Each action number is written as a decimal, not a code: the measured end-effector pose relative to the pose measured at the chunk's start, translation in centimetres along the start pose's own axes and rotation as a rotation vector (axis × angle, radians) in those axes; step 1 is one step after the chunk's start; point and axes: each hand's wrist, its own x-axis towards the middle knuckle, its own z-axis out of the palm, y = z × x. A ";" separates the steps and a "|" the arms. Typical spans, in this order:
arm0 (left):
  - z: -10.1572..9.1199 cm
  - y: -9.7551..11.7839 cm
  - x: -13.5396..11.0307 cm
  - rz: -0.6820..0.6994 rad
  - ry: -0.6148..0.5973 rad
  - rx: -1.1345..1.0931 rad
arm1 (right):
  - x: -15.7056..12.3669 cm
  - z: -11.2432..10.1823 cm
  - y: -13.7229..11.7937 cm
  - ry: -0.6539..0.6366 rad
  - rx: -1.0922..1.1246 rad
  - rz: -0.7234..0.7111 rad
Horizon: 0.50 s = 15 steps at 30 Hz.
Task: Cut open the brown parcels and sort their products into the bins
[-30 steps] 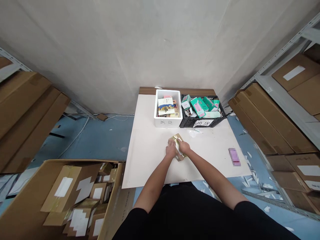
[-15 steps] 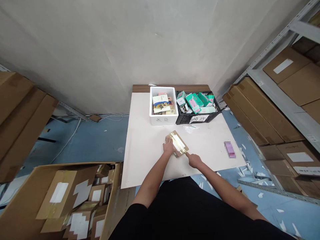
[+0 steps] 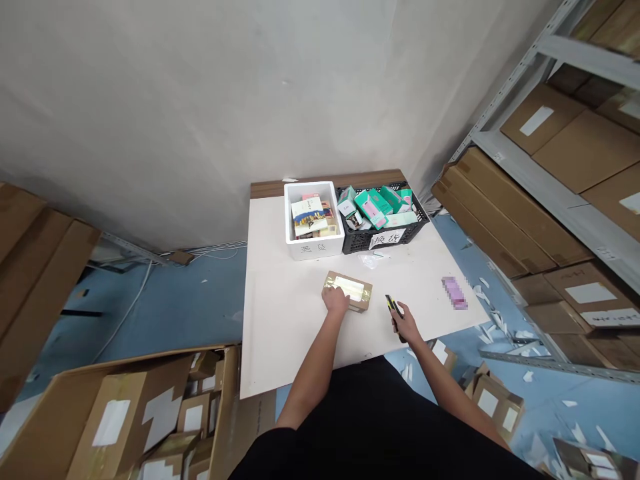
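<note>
A small taped cardboard box (image 3: 359, 302) with a white label lies on the white table, turned nearly square to me. My left hand (image 3: 336, 300) grips its left end, fingers over the top and near side. To the right of the box, my right hand (image 3: 404, 325) is closed round a black and yellow box cutter (image 3: 395, 310). The cutter's tip points up and away from me, apart from the box. Some of the left fingers are hard to make out against the cardboard.
Behind the box stand a white foam bin (image 3: 315, 249) of booklets and a black crate (image 3: 360, 243) of green boxes. A scrap of clear plastic (image 3: 370, 261) lies before them. A pixelated purple item (image 3: 455, 293) is at right. A large carton (image 3: 231, 373) of parcels stands at left, shelving (image 3: 565, 187) at right.
The box has turned from a slant to nearly level. My right hand has drawn away to the right, and the cutter now shows clear of the box. My view has shifted slightly.
</note>
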 end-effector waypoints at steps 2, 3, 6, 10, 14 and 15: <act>-1.1 -1.1 1.0 0.176 -0.001 0.031 | 0.5 0.9 0.2 -0.016 0.199 0.025; -1.4 -1.6 1.5 0.266 -0.025 0.049 | 0.8 1.5 0.3 -0.036 0.269 0.025; -1.1 -2.2 2.1 0.354 -0.091 0.079 | 1.9 3.1 0.0 -0.109 0.366 0.065; 1.0 -0.5 1.5 0.156 -0.005 0.083 | 4.2 4.8 -0.4 -0.126 0.314 0.178; 2.5 0.9 0.7 0.058 0.018 0.093 | 7.2 5.4 -1.2 -0.101 0.202 0.197; 2.6 1.0 0.6 0.062 0.015 0.086 | 7.9 5.5 -1.4 -0.103 0.181 0.199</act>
